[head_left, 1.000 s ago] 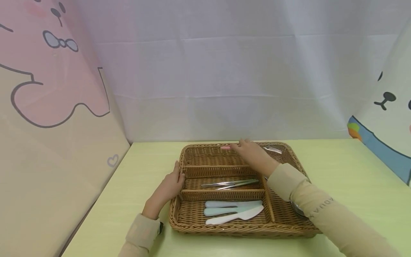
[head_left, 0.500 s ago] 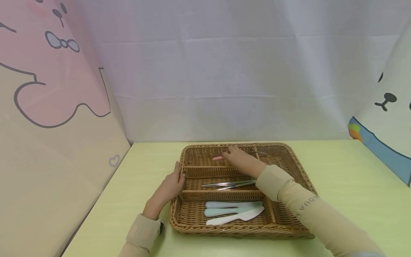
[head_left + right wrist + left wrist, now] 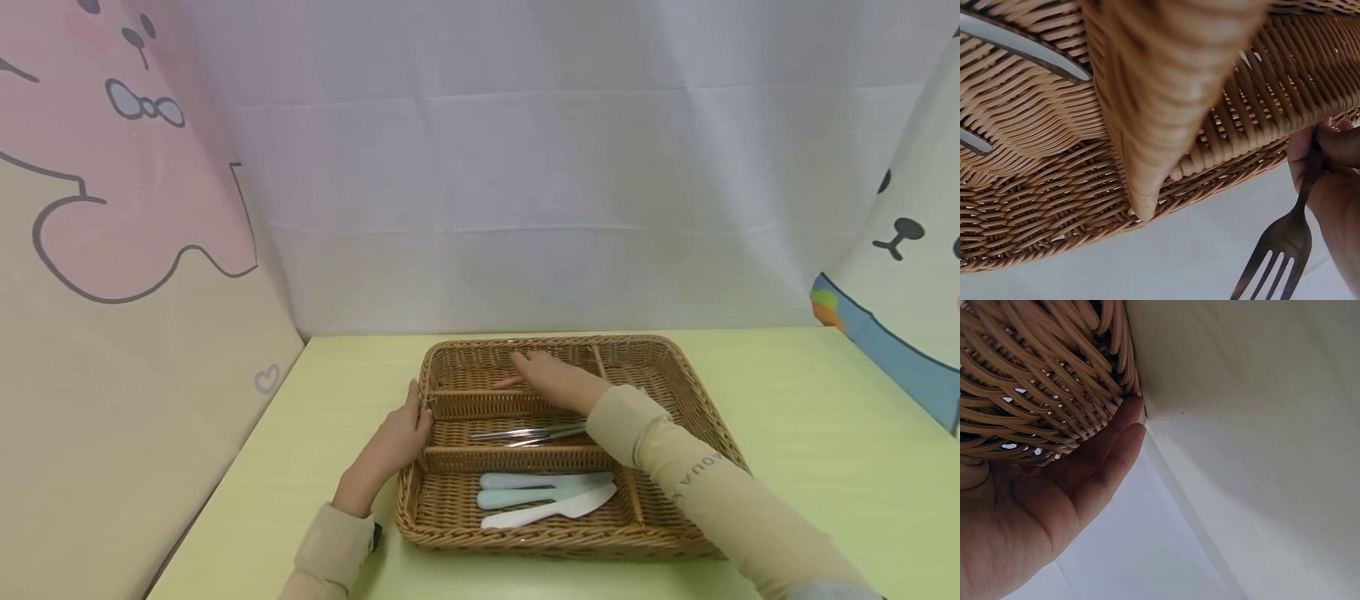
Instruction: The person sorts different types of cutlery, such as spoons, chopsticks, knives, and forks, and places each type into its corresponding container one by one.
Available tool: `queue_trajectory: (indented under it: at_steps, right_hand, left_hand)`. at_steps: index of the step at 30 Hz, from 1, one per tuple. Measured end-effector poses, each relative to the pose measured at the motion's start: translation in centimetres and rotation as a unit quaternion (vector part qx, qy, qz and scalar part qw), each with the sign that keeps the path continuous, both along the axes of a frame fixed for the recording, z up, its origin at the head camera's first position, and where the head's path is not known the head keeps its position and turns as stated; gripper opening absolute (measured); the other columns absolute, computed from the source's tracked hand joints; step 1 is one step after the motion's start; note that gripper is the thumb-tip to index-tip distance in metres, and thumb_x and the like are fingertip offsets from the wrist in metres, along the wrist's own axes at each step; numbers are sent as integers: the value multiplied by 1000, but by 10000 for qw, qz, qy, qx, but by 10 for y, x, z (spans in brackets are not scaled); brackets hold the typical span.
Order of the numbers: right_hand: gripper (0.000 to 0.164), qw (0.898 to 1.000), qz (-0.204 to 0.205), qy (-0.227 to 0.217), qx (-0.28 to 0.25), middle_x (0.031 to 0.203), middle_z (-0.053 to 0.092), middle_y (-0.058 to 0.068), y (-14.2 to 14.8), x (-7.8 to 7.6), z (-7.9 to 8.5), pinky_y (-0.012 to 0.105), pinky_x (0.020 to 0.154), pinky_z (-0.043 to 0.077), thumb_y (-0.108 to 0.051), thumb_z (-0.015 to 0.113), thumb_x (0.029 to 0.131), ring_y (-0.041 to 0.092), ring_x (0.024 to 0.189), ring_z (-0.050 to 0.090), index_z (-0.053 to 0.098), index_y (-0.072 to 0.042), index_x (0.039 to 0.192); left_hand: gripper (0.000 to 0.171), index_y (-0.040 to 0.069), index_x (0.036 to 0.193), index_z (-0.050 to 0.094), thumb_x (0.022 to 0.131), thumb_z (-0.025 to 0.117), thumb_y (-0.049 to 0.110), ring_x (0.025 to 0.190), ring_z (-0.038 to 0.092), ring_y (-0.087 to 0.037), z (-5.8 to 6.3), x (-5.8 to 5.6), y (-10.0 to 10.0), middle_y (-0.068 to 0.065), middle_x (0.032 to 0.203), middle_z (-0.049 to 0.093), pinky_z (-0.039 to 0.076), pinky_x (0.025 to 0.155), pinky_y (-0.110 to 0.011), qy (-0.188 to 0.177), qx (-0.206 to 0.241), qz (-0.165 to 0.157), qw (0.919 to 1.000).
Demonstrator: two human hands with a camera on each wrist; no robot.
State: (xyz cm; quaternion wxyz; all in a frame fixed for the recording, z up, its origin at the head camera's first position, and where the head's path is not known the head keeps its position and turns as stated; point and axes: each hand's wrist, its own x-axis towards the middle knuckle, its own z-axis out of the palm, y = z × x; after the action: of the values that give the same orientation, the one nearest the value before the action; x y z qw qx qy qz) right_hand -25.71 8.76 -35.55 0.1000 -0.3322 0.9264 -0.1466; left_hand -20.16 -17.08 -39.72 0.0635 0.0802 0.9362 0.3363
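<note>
A brown wicker basket point(image 3: 555, 542) with several compartments sits before me in the head view. My left hand point(image 3: 393, 437) grips its left side; in the left wrist view, the fingers point(image 3: 1113, 456) lie along the outer weave. My right hand point(image 3: 555, 381) is at the back left compartment, holding a fork by its pink handle point(image 3: 510, 381). In the right wrist view the fork point(image 3: 1288, 240) appears dark, its tines pointing down in that picture. Much of the fork is hidden by the hand in the head view.
Slim metal utensils point(image 3: 525, 435) with greenish ends lie in the middle compartment. The front one holds a white knife point(image 3: 551, 508) and two pale blue-green ones. A woven divider point(image 3: 517, 404) rises beside the right hand. Behind the pale green table point(image 3: 787, 417) hangs a white curtain point(image 3: 480, 208).
My right hand has moved left and a little nearer with the fork, from over the back rim down to the back left compartment. My left hand stays on the basket.
</note>
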Motion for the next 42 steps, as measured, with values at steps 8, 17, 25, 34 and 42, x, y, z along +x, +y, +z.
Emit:
queue_trajectory:
  at_steps: [8,17,25,34,42]
  right_hand:
    - [19,9963,379,586,498,97,62,15,-3,-4,-5,38,78,46,7,46,90,27,86,56,62,-1,96]
    - [42,9966,63,224,787,120,54,23,-5,-2,-8,41,82,50,13,49,86,35,100,57,63,-10,118]
    - [34,9960,3,-37,895,132,48,19,-4,-2,-8,48,98,39,9,49,88,35,119,48,61,-4,118]
    - [43,9980,331,-235,491,130,50,18,1,-6,-10,41,100,39,18,43,82,33,121,47,59,3,119]
    - [41,9978,284,-104,593,123,55,18,2,-4,-7,40,97,42,15,48,82,32,116,51,57,3,120]
  left_hand:
    - [64,1,146,-8,100,33,22,36,27,-10,-1,0,-1,0,48,39,27,35,-20,30,-38,39,10000]
    - [64,-1,145,-6,99,34,20,36,27,-10,-2,1,-1,1,48,38,27,35,-20,113,-47,-1,9999]
    - [64,-1,145,-5,99,34,21,36,29,-10,0,1,0,1,49,39,28,36,-20,115,-114,-34,9999]
    - [64,-2,145,-5,99,33,21,36,29,-9,3,2,0,1,48,37,29,36,-20,122,-144,-75,9998]
    - [64,-2,145,-5,99,34,21,37,28,-9,3,1,0,1,48,38,28,36,-19,150,-150,-80,9997]
